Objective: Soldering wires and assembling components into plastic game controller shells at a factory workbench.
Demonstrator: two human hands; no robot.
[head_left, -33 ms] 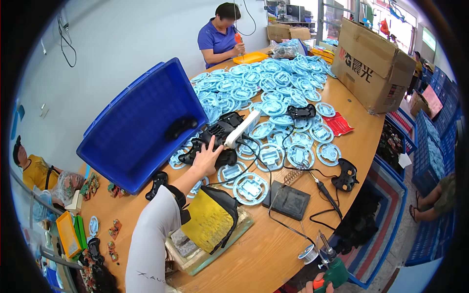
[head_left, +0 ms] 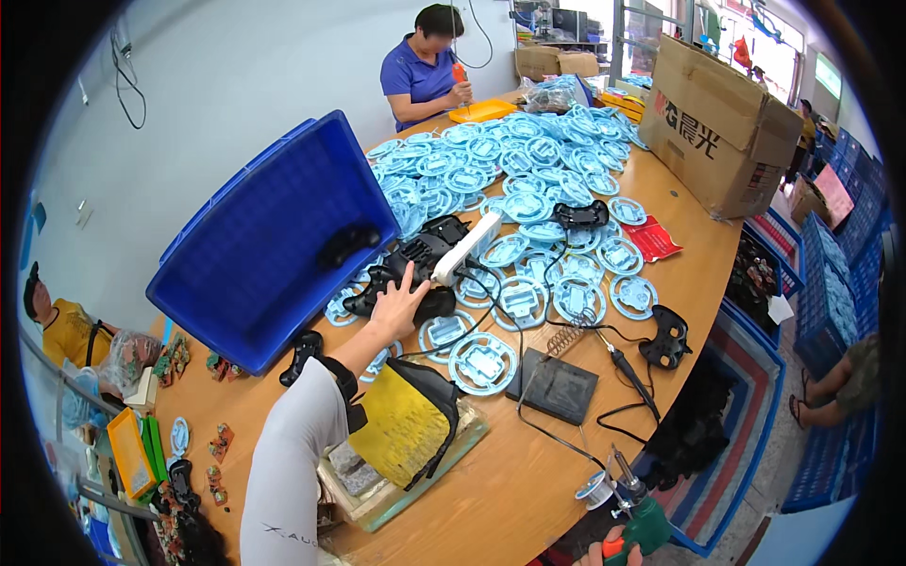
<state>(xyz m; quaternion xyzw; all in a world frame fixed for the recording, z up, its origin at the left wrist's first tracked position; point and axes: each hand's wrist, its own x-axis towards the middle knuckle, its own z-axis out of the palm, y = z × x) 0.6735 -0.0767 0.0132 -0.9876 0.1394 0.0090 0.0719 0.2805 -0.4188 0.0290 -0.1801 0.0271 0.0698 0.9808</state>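
Note:
My left hand (head_left: 396, 307) reaches forward across the wooden table (head_left: 698, 274), fingers spread, resting on a heap of black controller shells (head_left: 415, 259). The heap lies at the mouth of a tilted blue crate (head_left: 274, 245). A white power strip (head_left: 467, 247) lies just right of the hand. Only the fingers of my right hand (head_left: 596, 555) show at the bottom edge. They are closed around a green and orange tool (head_left: 646, 526).
Several light blue ring-shaped parts (head_left: 510, 170) cover the far table. A soldering iron (head_left: 623, 363), black pad (head_left: 557, 385), black gamepad (head_left: 665, 335) and solder spool (head_left: 596, 489) lie nearer. A cardboard box (head_left: 727, 123) stands at right. A person in a blue shirt (head_left: 425, 71) works at the far end.

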